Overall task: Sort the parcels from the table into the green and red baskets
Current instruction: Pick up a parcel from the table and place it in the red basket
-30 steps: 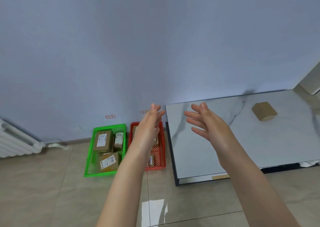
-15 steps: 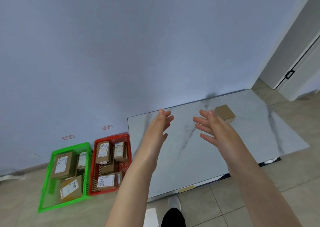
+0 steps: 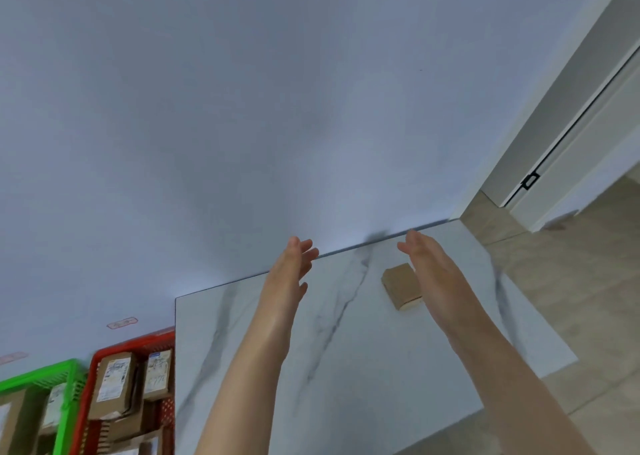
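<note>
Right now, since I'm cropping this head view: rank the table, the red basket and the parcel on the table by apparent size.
1. table
2. red basket, partly out of frame
3. parcel on the table

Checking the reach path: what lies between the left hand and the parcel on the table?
Only bare table between left hand and parcel, in the head view.

A plain pale blue-grey wall filled most of what I saw. Against it stood a white marble-patterned table with grey veins. To my right, beige floor tiles led to a white door frame. Soft light brightened the wall above the table.
</note>
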